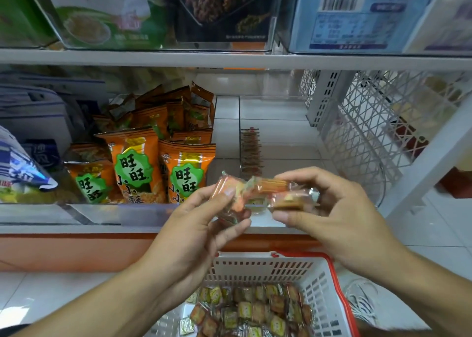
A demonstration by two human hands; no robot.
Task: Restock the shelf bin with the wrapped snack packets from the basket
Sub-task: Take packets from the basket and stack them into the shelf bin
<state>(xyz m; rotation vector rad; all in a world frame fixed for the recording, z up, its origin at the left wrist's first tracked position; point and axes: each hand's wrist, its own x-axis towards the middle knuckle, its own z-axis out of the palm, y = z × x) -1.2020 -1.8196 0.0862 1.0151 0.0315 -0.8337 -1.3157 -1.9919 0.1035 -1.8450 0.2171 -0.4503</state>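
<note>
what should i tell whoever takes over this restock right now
Left hand: fingers grip a wrapped snack packet.
Right hand: fingers pinch another packet. Both are held in front of the shelf.
Clear shelf bin: one short row of packets stands inside; most of its floor is bare.
Basket below: many packets remain.
Done: a small start. Left: place these two, then keep moving the basket's packets into the bin.
</note>
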